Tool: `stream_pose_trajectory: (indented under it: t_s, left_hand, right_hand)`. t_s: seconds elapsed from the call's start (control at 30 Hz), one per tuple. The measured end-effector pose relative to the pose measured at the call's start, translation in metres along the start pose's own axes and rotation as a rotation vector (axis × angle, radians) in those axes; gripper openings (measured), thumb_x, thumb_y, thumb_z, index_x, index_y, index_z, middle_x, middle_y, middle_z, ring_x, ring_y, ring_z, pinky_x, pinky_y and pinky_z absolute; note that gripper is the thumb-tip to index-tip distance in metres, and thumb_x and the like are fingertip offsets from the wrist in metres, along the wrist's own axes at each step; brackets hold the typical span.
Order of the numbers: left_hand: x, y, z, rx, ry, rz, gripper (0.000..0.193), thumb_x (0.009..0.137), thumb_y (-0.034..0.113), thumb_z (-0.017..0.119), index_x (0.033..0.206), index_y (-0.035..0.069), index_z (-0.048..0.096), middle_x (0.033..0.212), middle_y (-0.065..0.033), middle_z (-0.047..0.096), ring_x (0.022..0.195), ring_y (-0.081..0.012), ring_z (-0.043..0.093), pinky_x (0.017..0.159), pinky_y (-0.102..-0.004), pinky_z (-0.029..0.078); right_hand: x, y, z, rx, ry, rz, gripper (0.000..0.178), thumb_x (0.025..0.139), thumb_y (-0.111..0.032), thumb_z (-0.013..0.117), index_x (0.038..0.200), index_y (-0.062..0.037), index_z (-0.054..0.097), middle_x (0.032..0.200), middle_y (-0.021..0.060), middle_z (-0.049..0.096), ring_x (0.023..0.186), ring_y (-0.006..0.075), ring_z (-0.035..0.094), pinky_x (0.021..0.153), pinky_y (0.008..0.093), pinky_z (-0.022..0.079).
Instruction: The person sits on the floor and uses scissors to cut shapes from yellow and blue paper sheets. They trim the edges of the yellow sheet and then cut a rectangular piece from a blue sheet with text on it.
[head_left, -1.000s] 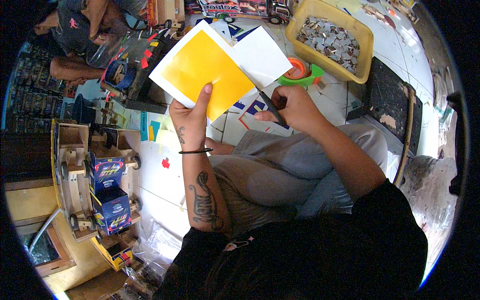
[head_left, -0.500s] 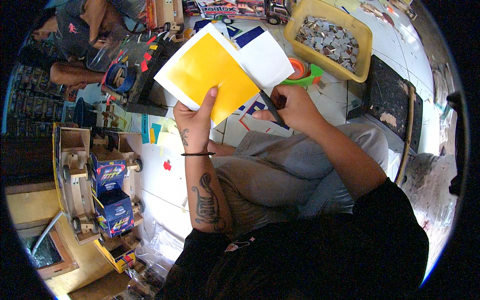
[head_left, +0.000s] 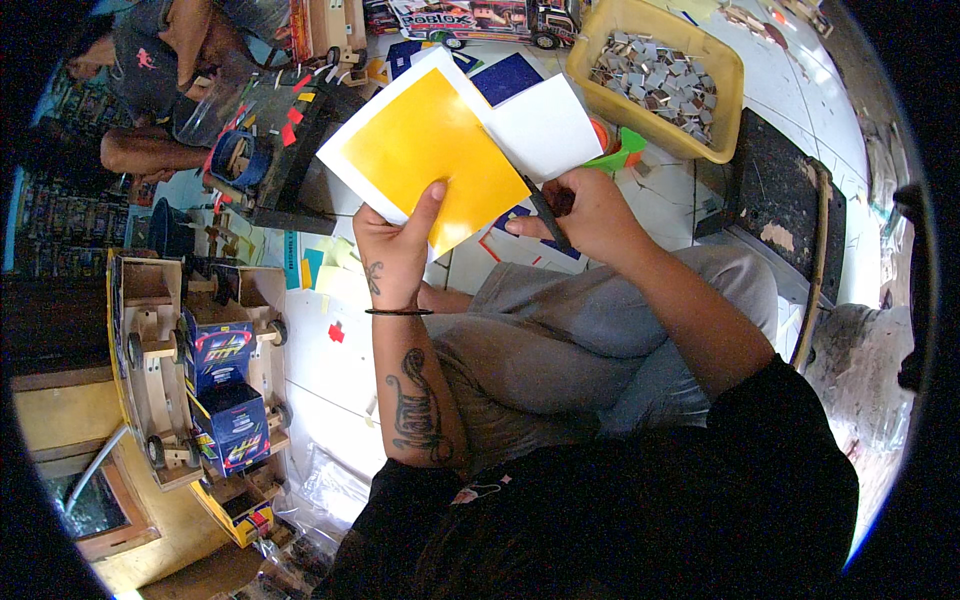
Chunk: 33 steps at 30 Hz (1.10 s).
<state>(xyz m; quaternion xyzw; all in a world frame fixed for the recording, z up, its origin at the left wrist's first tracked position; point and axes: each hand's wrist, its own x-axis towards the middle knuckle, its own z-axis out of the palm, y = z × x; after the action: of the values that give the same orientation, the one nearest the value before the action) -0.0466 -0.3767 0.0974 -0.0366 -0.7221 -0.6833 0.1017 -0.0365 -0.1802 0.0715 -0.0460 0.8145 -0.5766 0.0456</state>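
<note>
A yellow sheet (head_left: 420,150) with a white border is raised above my lap. My left hand (head_left: 395,245) is closed on its lower corner, the thumb pressed flat on the yellow face. Closed round the dark handles of a pair of scissors (head_left: 546,212) is my right hand (head_left: 598,215). The blades meet the sheet's right-hand edge, and how far apart they are cannot be made out. Beyond that edge a white piece of paper (head_left: 548,125) sticks out to the right, touching or joined to the yellow sheet.
A yellow bin (head_left: 735,105) of small flat pieces stands far right beside a black box (head_left: 770,215). Orange and green tape rolls (head_left: 625,150) lie near it. Wooden toy trucks (head_left: 225,370) stand at left. Another person (head_left: 150,150) sits far left by a dark low table (head_left: 290,185).
The yellow sheet and my left hand have shifted slightly right. The white piece has swung a little right and down. My right hand and the scissors have barely moved.
</note>
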Motion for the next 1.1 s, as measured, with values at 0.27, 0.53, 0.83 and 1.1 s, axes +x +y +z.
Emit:
stream_pose_trajectory:
  t_s: [0.27,0.53,0.83,1.1]
  left_hand:
    - [0.001,-0.002,0.001,-0.022,0.001,-0.001,0.016,0.076,0.006,0.067,0.088,-0.004,0.062,0.084,-0.0094,0.065,0.073,-0.0110,0.061,0.066,-0.0222,0.047]
    - [0.000,-0.005,0.002,-0.014,0.034,-0.033,0.017,0.078,0.009,0.066,0.089,-0.003,0.062,0.084,-0.0092,0.065,0.073,-0.0114,0.061,0.065,-0.0222,0.047]
    - [0.009,-0.013,-0.008,-0.059,0.135,-0.126,0.022,0.082,0.016,0.062,0.091,-0.004,0.061,0.084,-0.0092,0.065,0.071,-0.0106,0.060,0.064,-0.0219,0.047]
    - [0.003,-0.009,-0.005,-0.036,-0.110,-0.261,0.022,0.081,0.016,0.062,0.092,-0.004,0.061,0.084,-0.0100,0.065,0.071,-0.0121,0.062,0.064,-0.0228,0.048]
  right_hand:
    - [0.000,0.003,-0.001,-0.037,-0.033,0.065,0.034,0.060,-0.029,0.080,0.070,-0.0020,0.061,0.057,-0.0004,0.056,0.049,0.0060,0.049,0.045,0.0210,0.036]
    - [0.003,0.011,0.000,-0.097,-0.073,0.065,0.037,0.061,-0.031,0.079,0.072,-0.0015,0.059,0.056,0.0000,0.053,0.048,0.0070,0.047,0.044,0.0211,0.035]
    - [0.009,0.011,-0.016,-0.009,-0.454,0.290,0.039,0.065,-0.033,0.077,0.076,-0.0010,0.057,0.059,0.0020,0.054,0.050,0.0081,0.049,0.045,0.0216,0.036]
    - [0.012,0.019,-0.024,0.008,-0.435,0.240,0.038,0.064,-0.036,0.074,0.073,-0.0022,0.061,0.057,0.0050,0.058,0.046,0.0108,0.052,0.043,0.0244,0.041]
